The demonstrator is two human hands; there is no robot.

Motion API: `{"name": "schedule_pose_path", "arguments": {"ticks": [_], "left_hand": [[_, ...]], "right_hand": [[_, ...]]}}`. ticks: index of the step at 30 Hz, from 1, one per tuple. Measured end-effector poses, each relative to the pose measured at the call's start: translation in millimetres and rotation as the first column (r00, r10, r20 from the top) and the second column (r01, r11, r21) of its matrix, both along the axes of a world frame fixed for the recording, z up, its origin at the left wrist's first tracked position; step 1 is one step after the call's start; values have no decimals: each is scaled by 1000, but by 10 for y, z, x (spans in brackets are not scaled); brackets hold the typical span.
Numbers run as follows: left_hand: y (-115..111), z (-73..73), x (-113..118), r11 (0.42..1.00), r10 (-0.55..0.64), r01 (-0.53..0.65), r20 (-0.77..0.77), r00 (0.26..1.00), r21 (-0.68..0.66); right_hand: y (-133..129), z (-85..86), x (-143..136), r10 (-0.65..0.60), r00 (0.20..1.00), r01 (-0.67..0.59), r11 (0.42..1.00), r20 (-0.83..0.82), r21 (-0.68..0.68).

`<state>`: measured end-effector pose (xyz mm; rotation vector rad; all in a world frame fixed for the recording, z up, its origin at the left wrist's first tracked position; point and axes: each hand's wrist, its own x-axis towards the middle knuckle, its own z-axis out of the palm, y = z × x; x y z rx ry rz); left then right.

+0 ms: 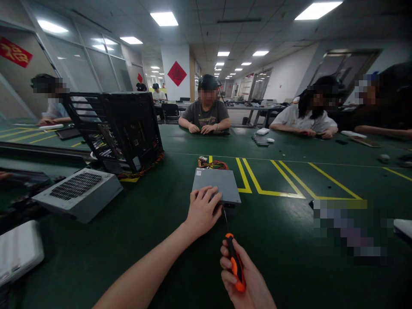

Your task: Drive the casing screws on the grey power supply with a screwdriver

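A grey metal power supply box [222, 182] lies flat on the green table, with a bundle of coloured cables [214, 164] behind its far edge. My left hand [204, 212] rests on the near left part of the box, its fingers spread over the top. In my right hand [240, 268] is an orange and black screwdriver [236, 262], its shaft pointing away from me. The tip reaches the near edge of the box beside my left fingers; whether it touches a screw cannot be made out.
An open black computer case [128, 128] stands at the left, with another power supply [79, 191] in front of it. A white device [19, 251] lies at the near left. Several people sit around the table [154, 266].
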<state>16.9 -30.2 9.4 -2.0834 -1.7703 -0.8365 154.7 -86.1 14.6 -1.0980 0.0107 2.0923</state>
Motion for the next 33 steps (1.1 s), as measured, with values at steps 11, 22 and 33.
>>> {"name": "schedule_pose_path", "arguments": {"ticks": [11,22,33], "left_hand": [[12,-14,1,1000,3,-3,10,1000,-8],[6,-11,-2,1000,17,-17,-15,1000,4],[-2,3,-11,1000,3,-3,-3,1000,-9]], "right_hand": [[-16,-34,8,23,998,-21,999,-64,36],[2,-7,3,61,998,-61,998,-2,-6],[7,-2,1,-15,996,13,1000,-86,-27]]}}
